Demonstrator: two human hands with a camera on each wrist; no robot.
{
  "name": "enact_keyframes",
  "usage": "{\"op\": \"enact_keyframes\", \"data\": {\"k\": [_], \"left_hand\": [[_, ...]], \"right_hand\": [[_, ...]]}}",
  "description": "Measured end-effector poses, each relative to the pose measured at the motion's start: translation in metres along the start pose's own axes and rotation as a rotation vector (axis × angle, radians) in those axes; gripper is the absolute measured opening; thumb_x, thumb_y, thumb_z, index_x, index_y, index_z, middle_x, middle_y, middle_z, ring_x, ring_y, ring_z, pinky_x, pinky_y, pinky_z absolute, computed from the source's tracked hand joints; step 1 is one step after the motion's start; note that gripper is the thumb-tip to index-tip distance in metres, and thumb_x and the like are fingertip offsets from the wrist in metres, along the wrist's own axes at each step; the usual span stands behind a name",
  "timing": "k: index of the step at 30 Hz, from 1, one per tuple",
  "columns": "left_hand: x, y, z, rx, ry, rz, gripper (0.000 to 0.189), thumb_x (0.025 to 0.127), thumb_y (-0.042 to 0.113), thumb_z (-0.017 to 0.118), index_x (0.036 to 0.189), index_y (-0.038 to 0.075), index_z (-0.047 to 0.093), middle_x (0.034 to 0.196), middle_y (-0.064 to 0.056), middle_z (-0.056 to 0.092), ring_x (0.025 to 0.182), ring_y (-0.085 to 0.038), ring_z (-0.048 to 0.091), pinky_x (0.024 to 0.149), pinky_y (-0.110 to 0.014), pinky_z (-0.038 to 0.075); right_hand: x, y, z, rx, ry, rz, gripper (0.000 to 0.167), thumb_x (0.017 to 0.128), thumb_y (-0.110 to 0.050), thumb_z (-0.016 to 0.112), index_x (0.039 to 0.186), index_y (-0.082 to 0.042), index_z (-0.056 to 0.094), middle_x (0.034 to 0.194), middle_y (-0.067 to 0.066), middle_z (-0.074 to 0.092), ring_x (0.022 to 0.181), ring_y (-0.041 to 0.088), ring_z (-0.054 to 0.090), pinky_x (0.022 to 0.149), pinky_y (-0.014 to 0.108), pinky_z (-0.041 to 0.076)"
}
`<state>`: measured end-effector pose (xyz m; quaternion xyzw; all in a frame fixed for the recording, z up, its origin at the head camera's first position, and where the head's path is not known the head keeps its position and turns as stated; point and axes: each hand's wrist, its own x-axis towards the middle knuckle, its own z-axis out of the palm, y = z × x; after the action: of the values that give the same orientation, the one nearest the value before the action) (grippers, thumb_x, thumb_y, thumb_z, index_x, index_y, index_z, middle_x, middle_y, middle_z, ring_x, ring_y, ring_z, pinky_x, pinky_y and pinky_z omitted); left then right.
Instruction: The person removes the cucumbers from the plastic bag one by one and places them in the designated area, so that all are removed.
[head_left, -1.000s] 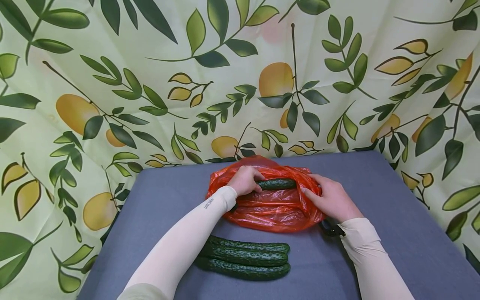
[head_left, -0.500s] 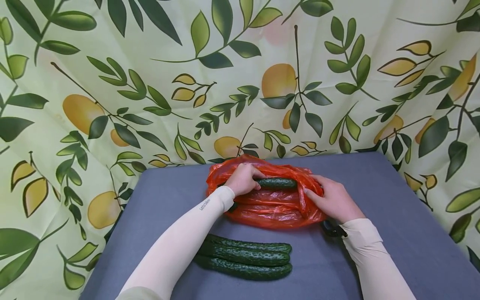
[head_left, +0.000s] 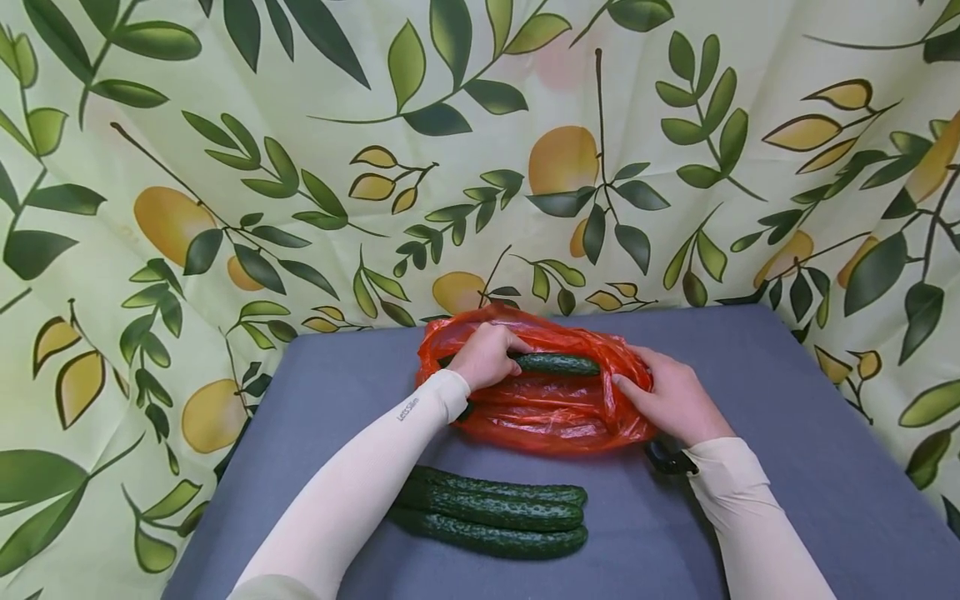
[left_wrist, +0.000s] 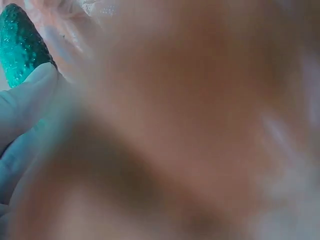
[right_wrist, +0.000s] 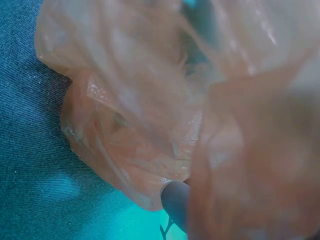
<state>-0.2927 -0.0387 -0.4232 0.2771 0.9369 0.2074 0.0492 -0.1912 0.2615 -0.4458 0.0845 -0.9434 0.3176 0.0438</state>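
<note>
A red plastic bag (head_left: 551,417) lies on its side at the back middle, its mouth spread open toward me. Inside it a dark green, bumpy cucumber (head_left: 561,364) lies crosswise. My left hand (head_left: 486,358) reaches into the mouth and grips that cucumber near its left part; in the left wrist view the thumb presses on the cucumber (left_wrist: 21,47), and the bag blurs most of the rest. At the bag's right side my right hand (head_left: 678,396) holds the plastic between thumb and fingers. The right wrist view shows the thin bag (right_wrist: 135,125) draped over most of that hand.
Three cucumbers (head_left: 498,510) lie side by side in front of the bag, their left ends hidden by my left sleeve. A grey cloth (head_left: 330,400) covers the table. Leaf-and-fruit printed fabric (head_left: 465,208) hangs behind and at both sides.
The head view has shifted slightly. The bag's near edge has drawn back a little from the three cucumbers. Both hands keep their holds, with hardly any movement.
</note>
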Motion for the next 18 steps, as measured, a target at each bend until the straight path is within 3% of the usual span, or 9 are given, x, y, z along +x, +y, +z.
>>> {"op": "enact_keyframes", "data": {"k": [18], "left_hand": [[-0.022,0.006,-0.019,-0.025,0.039,0.055,0.035,0.092,0.016,0.088,0.125,0.026,0.084,0.119,0.005,0.083,0.119,-0.015,0.074,0.104,-0.035,0.060]], "right_hand": [[0.001,0.000,0.000,-0.020,-0.015,0.019,0.067,0.104,-0.041,0.071,0.155,-0.002,0.054,0.145,0.027,0.066,0.125,0.047,0.067,0.103,0.066,0.057]]}}
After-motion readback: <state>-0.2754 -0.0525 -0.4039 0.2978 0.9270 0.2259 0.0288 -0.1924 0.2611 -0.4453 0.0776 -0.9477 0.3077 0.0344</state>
